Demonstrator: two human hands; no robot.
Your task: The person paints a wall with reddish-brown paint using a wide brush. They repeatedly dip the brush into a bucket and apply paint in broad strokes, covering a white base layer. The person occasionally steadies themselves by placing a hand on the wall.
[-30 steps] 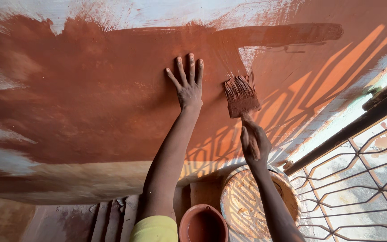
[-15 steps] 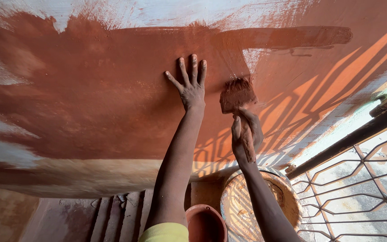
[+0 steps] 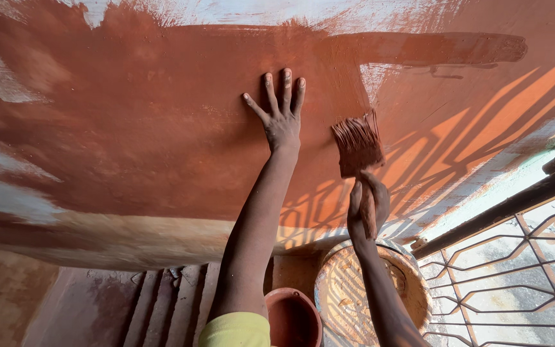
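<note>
Handle of the flat, paint-caked brush (image 3: 358,144) is hidden inside the right hand (image 3: 367,209), which is clenched around it. Its stiff bristles are coated reddish brown and are pressed to the wet, red-brown painted wall (image 3: 130,128). The left hand (image 3: 282,119) is laid flat and open on the wall, grasping nothing. Since the earlier frame the brush has been tilted.

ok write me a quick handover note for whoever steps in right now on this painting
Left hand: flat, fingers spread, on the painted surface.
Right hand: grip shut on the brush, bristles loaded with red-brown paint, at the surface.
Below: a red-brown bowl and a round paint-smeared tub.
Done: the broad middle is coated red-brown.
Left: white patches along the top edge and the left side.
</note>
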